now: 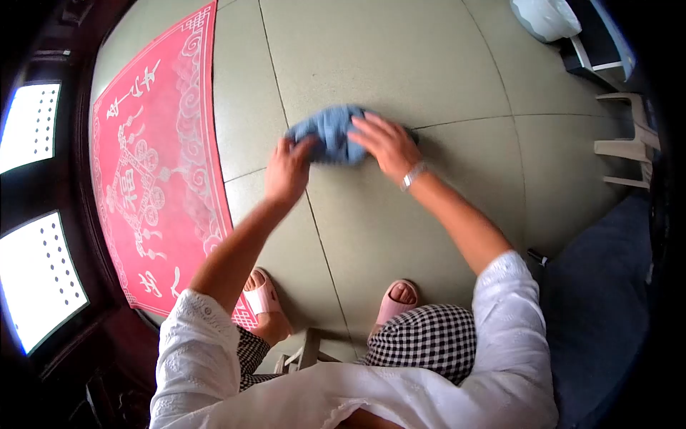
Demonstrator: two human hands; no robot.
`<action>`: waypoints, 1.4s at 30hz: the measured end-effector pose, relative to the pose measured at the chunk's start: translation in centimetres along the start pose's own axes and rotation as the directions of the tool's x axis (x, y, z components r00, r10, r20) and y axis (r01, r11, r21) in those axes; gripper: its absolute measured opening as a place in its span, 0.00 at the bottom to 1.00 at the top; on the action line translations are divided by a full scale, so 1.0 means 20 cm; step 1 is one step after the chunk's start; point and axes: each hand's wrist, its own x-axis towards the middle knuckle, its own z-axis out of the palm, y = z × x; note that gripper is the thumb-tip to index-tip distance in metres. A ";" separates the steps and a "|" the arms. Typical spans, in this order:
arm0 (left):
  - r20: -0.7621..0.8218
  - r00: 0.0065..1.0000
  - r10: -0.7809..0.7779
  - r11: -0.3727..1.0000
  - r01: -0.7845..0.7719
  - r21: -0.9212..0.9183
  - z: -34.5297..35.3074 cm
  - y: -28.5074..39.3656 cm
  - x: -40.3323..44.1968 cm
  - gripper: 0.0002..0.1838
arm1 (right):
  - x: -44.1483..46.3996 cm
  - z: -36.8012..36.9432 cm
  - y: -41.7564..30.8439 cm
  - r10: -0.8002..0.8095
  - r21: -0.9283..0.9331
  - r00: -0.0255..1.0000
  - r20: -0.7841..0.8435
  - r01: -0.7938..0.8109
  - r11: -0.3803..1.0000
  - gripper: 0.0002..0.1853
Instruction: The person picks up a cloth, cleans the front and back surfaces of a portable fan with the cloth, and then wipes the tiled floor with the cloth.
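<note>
A crumpled piece of blue cloth [330, 134], slightly blurred, is in front of me over the tiled floor; whether it rests on the tiles I cannot tell. My left hand [289, 170] has its thumb and fingers closed on the cloth's left end. On the cloth's right side lies my right hand [389, 145], its fingers stretched out over the top. A silver band [412, 176] circles the right wrist. The underside of the cloth is hidden.
A red mat [153, 168] with pale patterns covers the floor at left, beside a dark door or cabinet with bright panels [41, 282]. At right are a beige plastic stool [629, 146], a white bag [547, 18] and dark blue fabric [600, 300]. My pink slippers [264, 299] are below.
</note>
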 end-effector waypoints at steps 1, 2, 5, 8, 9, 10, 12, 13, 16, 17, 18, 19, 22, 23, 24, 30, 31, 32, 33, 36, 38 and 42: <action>0.078 0.997 -0.006 1.000 0.006 0.001 -0.02 0.03 -0.15 0.25 | -0.15 -0.01 -0.06 -0.040 0.014 0.999 -0.012 0.040 0.999 0.23; 0.148 0.987 0.060 0.998 -0.062 0.009 0.01 0.00 -0.31 0.26 | -0.32 -0.03 -0.14 -0.045 0.024 0.997 0.067 0.043 0.999 0.22; 0.546 0.837 0.045 0.991 -0.108 0.084 0.12 0.00 -0.66 0.33 | -0.79 0.03 -0.34 -0.090 0.068 0.938 0.334 0.071 0.995 0.22; 0.519 0.850 0.090 0.978 -0.174 0.115 0.17 -0.03 -0.58 0.36 | -0.71 0.04 -0.26 -0.072 0.099 0.925 0.372 0.038 0.994 0.23; 0.521 0.850 0.076 0.985 -0.144 0.092 0.19 -0.03 -0.51 0.36 | -0.64 0.06 -0.21 -0.071 0.102 0.919 0.387 0.034 0.994 0.24; 0.506 0.859 0.080 0.984 -0.148 0.095 0.20 -0.06 -0.43 0.35 | -0.54 0.07 -0.17 -0.076 0.086 0.914 0.400 0.045 0.995 0.24; 0.430 0.902 0.027 0.979 -0.112 0.173 0.20 -0.09 -0.23 0.34 | -0.34 0.14 -0.02 -0.078 0.004 0.947 0.312 0.081 0.997 0.23; 0.357 0.934 -0.022 0.993 -0.021 0.117 0.20 -0.10 -0.12 0.34 | -0.23 0.19 0.06 -0.036 -0.034 0.962 0.272 0.046 0.998 0.25; 0.228 0.961 -0.154 0.986 0.135 0.097 0.18 -0.13 0.20 0.32 | 0.16 0.18 0.15 0.107 -0.076 0.936 0.336 -0.086 0.993 0.28; 0.199 0.968 -0.152 0.984 0.130 0.119 0.19 -0.16 0.26 0.32 | 0.24 0.19 0.16 0.152 -0.049 0.929 0.339 -0.144 0.988 0.27; 0.158 0.979 -0.127 0.987 0.109 0.123 0.17 -0.15 0.27 0.32 | 0.25 0.20 0.15 0.174 0.008 0.952 0.251 -0.181 0.983 0.26; 0.114 0.988 -0.101 0.988 0.086 0.128 0.10 -0.11 0.28 0.32 | 0.26 0.18 0.12 0.198 0.066 0.967 0.161 -0.211 0.975 0.26; 0.080 0.997 0.000 0.996 -0.007 0.085 -0.03 -0.04 0.08 0.31 | 0.05 0.04 0.01 0.091 0.103 0.994 0.068 -0.098 0.990 0.26; 0.104 0.989 0.102 0.993 -0.108 0.050 -0.06 -0.03 -0.04 0.31 | -0.07 -0.03 -0.07 0.022 0.074 0.999 0.045 -0.025 0.997 0.24; 0.125 0.970 0.209 0.978 -0.211 -0.001 -0.03 -0.05 -0.18 0.32 | -0.23 -0.07 -0.13 -0.038 0.065 0.999 0.031 0.036 0.997 0.23; 0.767 0.579 0.276 0.892 -0.451 0.020 0.15 0.06 -0.89 0.35 | -1.05 -0.12 -0.55 -0.076 0.194 0.846 0.527 -0.032 0.981 0.27; 0.713 0.642 0.281 0.901 -0.432 0.034 0.20 0.04 -0.87 0.35 | -1.05 -0.08 -0.56 -0.091 0.160 0.884 0.459 0.018 0.987 0.26; 0.659 0.697 0.281 0.911 -0.409 0.044 0.24 0.03 -0.86 0.35 | -1.04 -0.02 -0.53 -0.106 0.097 0.877 0.468 0.068 0.993 0.24; 0.785 0.589 0.192 0.932 -0.359 0.042 0.15 0.10 -0.71 0.34 | -0.95 0.01 -0.46 -0.124 0.094 0.889 0.441 0.092 0.991 0.20; 0.675 0.724 0.141 0.937 -0.318 0.145 0.17 0.03 -0.52 0.34 | -0.69 0.12 -0.27 -0.156 0.011 0.919 0.363 0.163 0.987 0.16; 0.575 0.818 0.005 0.959 -0.167 0.230 0.12 0.03 -0.31 0.33 | -0.46 0.16 -0.12 -0.086 -0.024 0.936 0.342 0.100 0.995 0.20; 0.295 0.951 -0.097 0.950 0.000 0.313 0.13 -0.05 -0.03 0.33 | -0.01 0.19 -0.07 0.151 -0.115 0.904 0.400 -0.114 0.987 0.22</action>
